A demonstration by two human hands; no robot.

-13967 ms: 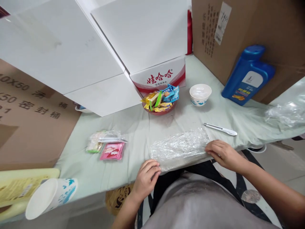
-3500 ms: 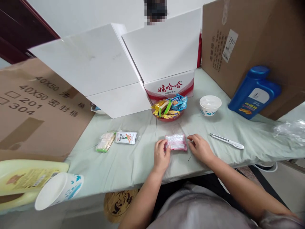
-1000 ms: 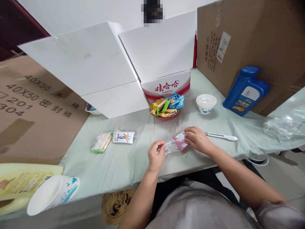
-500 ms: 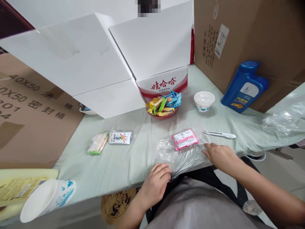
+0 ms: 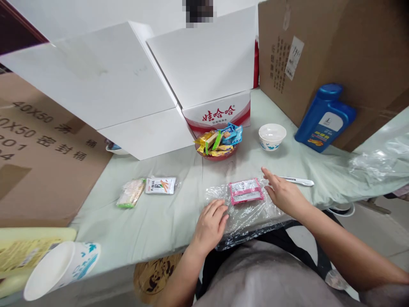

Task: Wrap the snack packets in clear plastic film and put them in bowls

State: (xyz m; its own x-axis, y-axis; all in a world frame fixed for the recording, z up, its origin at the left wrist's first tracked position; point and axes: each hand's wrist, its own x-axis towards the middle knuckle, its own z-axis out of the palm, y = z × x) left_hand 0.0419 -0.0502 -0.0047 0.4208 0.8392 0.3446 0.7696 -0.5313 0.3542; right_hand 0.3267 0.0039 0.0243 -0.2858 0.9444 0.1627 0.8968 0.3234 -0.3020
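Note:
A pink and white packet [image 5: 246,191] lies on a crinkled clear plastic sheet [image 5: 243,224] near the table's front edge. My left hand [image 5: 211,224] rests over the sheet's left side, fingers extended, with nothing seen in its grasp. On the other side, my right hand [image 5: 284,194] is just right of the packet, fingers stretched out and thumb apart. Its fingertips cover part of a white utility knife [image 5: 297,181]. Neither hand grips the packet.
Behind the packet stand a red bowl of wrapped snacks [image 5: 217,157] and a white paper bowl [image 5: 272,137]. A blue bottle [image 5: 324,119] is at the right. Two small packages, one a white packet [image 5: 160,185], lie left. A paper cup [image 5: 60,270] tilts near the front-left edge.
Both hands have moved away from me, up along the sides of the pink packet. The plastic sheet now lies more spread out, its front part hanging over the table edge.

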